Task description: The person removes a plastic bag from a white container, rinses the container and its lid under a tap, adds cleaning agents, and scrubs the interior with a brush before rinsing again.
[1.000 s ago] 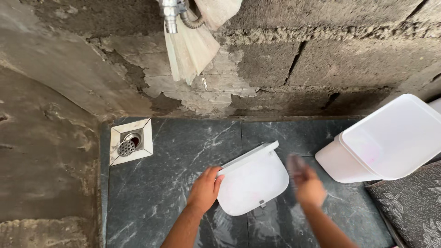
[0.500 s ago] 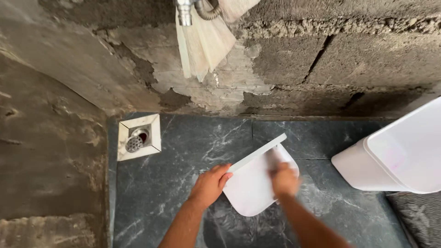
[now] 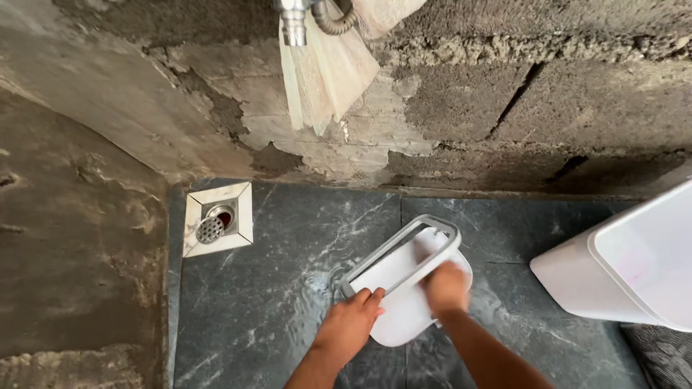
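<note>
Rough grey block wall [image 3: 504,94] with patches of broken plaster closes the far side; below it lies a wet floor of dark marbled slabs [image 3: 274,302]. I crouch over this floor with both hands on a small white plastic lid [image 3: 407,284] with a grey rim — it rests on the slabs near the middle of the view, tilted, its open side turned up and toward the wall. My left hand [image 3: 353,324] grips the lid's near-left rim, fingers curled over the edge, thumb side against the grey frame. My right hand [image 3: 445,288] is blurred over the lid's right part, fingers closed; whether it pinches a tool or cloth I cannot tell. No label or printed mark can be made out on the lid.

Right of the lid, apart from it, a larger white plastic bin [image 3: 620,266] lies tipped on its side, mouth toward the right edge of the view. In the bottom right corner shows a dark patterned fabric [image 3: 659,349]. Left of the lid, well apart, a square white-framed floor drain [image 3: 215,220] with a round metal grate sits in the slab corner. Above, 1 metal tap [image 3: 292,21] with a flexible hose [image 3: 333,16] projects from the wall, a pale cloth [image 3: 328,68] hanging beside it.
</note>
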